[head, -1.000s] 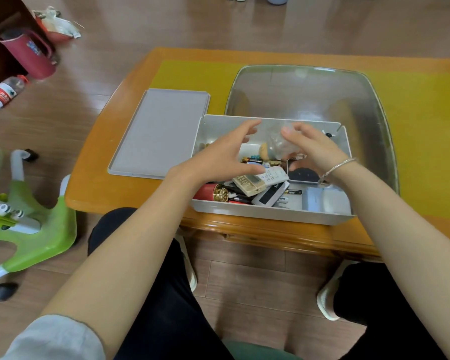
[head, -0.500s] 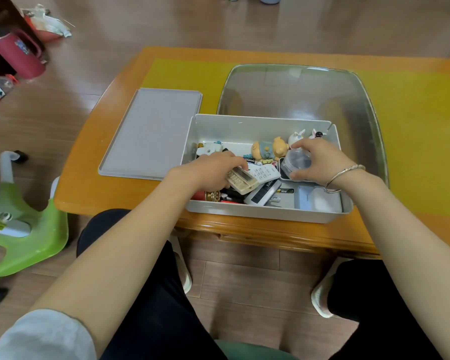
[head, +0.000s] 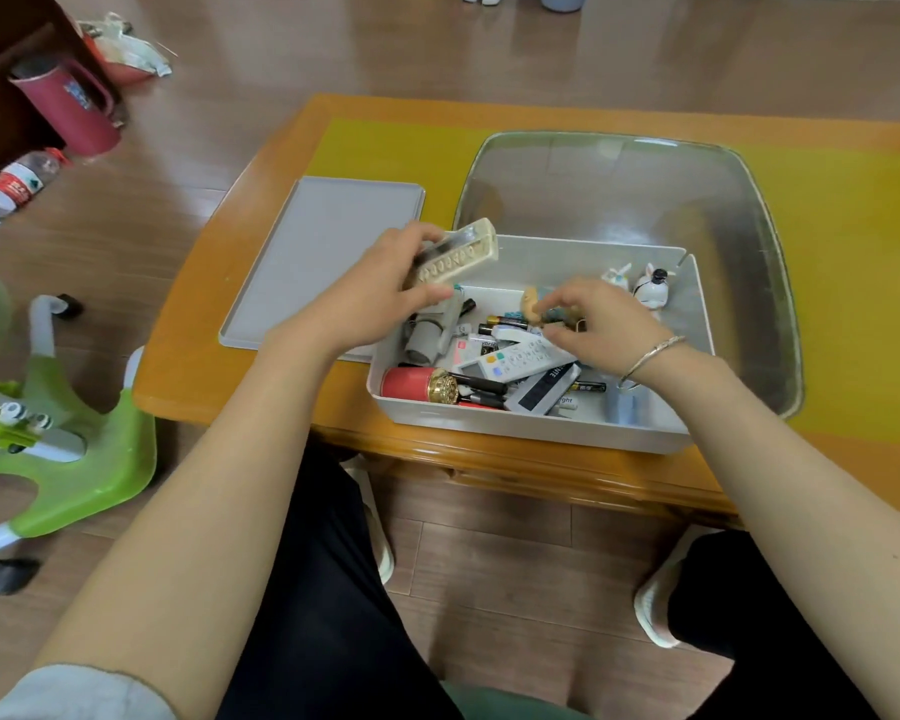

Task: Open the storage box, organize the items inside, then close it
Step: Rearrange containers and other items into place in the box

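Gripping a beige remote (head: 458, 258) in my left hand (head: 380, 298), raised over the storage box's (head: 531, 428) far-left corner | my right hand (head: 598, 324) inside the box mid-way, fingers pinching a small tan figurine (head: 532, 304) | box open at the table's (head: 230, 376) near edge, between my forearms | lid (head: 323, 252) flat just left of it.

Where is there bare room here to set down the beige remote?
The flat grey lid left of the storage box is bare, as is the metal tray behind it. Inside the box, only the right-hand end near the bunny figurines shows floor; the left and middle are crowded.
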